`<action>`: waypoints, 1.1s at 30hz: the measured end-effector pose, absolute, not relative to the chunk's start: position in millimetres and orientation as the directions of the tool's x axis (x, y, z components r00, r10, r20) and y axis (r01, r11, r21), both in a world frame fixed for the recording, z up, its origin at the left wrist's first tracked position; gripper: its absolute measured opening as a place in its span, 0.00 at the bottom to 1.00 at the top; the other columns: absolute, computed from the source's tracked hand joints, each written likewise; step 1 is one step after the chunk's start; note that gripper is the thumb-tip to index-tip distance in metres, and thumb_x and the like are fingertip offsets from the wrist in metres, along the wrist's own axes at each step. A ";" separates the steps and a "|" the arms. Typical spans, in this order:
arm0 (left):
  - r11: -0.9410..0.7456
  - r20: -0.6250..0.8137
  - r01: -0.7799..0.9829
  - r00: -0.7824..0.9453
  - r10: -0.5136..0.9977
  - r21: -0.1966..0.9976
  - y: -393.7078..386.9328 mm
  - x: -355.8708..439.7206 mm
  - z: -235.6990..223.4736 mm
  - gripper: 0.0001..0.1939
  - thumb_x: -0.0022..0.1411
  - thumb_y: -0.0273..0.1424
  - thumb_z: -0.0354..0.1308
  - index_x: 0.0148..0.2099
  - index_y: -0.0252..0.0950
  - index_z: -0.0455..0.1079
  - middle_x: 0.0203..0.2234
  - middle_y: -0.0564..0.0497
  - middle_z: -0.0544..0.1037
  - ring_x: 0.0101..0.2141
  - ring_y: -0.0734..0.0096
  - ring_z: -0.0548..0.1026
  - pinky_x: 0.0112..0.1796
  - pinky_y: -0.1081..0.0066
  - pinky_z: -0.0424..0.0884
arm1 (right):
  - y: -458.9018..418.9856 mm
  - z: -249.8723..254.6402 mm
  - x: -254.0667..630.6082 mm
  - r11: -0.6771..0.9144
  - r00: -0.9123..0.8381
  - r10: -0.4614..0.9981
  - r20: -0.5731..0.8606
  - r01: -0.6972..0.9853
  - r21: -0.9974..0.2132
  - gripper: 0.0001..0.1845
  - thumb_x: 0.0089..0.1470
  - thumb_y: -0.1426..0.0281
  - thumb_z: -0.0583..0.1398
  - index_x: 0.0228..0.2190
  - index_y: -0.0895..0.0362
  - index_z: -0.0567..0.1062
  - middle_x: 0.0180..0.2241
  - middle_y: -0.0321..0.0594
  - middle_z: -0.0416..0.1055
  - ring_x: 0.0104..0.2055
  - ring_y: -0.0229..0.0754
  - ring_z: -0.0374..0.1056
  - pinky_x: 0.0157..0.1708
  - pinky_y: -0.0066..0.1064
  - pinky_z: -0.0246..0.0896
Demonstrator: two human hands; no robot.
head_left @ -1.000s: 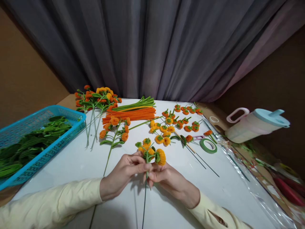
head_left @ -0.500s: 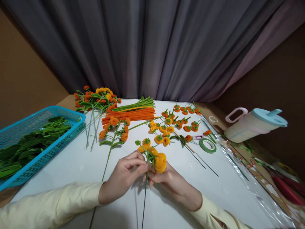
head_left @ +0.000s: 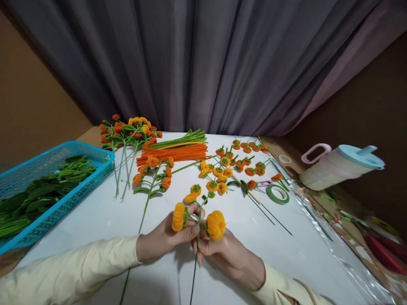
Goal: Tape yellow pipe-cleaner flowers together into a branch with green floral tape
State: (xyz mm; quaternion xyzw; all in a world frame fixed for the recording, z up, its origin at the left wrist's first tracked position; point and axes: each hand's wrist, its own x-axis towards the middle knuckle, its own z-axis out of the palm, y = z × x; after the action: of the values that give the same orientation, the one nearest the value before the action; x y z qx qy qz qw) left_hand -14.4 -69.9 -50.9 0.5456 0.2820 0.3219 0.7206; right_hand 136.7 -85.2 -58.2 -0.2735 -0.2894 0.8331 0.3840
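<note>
Both hands meet around a thin green flower stem [head_left: 194, 271] made of craft wire and fuzzy pipe cleaner, held upright near the table's front. My right hand [head_left: 227, 256] pinches it from the right, below a round yellow pipe-cleaner bloom [head_left: 216, 225]. On the other side, my left hand [head_left: 165, 239] is closed at the stem, with a second yellow bloom [head_left: 179, 217] standing out over its fingers. Small green buds [head_left: 211, 195] top the stem. Just beyond the hands lie loose yellow blooms [head_left: 190, 198]. Parts of the fingertips are hidden behind the blooms.
A blue basket [head_left: 104, 163] of green leaves stands left. Behind are finished orange flowers [head_left: 119, 127] and bundled orange pipe cleaners [head_left: 178, 153]. An orange flower spray [head_left: 152, 162] lies mid-table. Right are green tape [head_left: 277, 194], several loose orange blooms [head_left: 250, 171] and a tumbler [head_left: 333, 167].
The held stem has turned, so a second yellow bloom now shows over my left hand. The right-hand bloom has shifted slightly down and right. My left hand has moved a little right.
</note>
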 end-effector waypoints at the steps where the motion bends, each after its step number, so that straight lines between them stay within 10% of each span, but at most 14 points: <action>1: 0.174 -0.055 -0.129 0.630 0.775 0.976 -69.9 -14.2 -48.2 0.22 0.58 0.46 0.56 0.23 0.33 0.73 0.23 0.48 0.73 0.30 0.67 0.70 0.38 0.69 0.67 | -87.2 -58.3 137.1 -0.523 -0.530 0.814 -0.237 -0.490 -0.698 0.09 0.30 0.76 0.70 0.17 0.60 0.73 0.16 0.32 0.64 0.19 0.32 0.60 0.19 0.22 0.60; 18: 0.347 -0.270 -0.160 0.368 0.890 0.924 -76.2 -5.9 -43.5 0.08 0.55 0.31 0.60 0.29 0.31 0.75 0.24 0.51 0.75 0.30 0.70 0.69 0.37 0.71 0.64 | -91.7 -56.7 139.8 -0.310 -0.191 0.947 -0.260 -0.311 -0.899 0.14 0.41 0.64 0.69 0.20 0.61 0.72 0.17 0.34 0.67 0.21 0.34 0.59 0.25 0.26 0.52; 33: 0.325 -0.259 -0.136 0.361 0.896 0.936 -66.0 -6.1 -45.6 0.06 0.49 0.29 0.61 0.24 0.30 0.74 0.20 0.51 0.74 0.26 0.71 0.68 0.31 0.73 0.63 | -71.7 -70.6 149.8 -0.289 -0.409 0.897 -0.165 -0.264 -0.920 0.16 0.42 0.62 0.69 0.22 0.62 0.74 0.18 0.34 0.68 0.21 0.32 0.62 0.25 0.25 0.56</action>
State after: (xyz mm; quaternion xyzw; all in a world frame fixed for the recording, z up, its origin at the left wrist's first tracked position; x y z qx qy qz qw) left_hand -6.1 -66.0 -45.6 0.4464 0.4255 0.3719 0.6938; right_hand 149.8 -71.7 -70.6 -0.3621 -0.4372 0.7167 0.4052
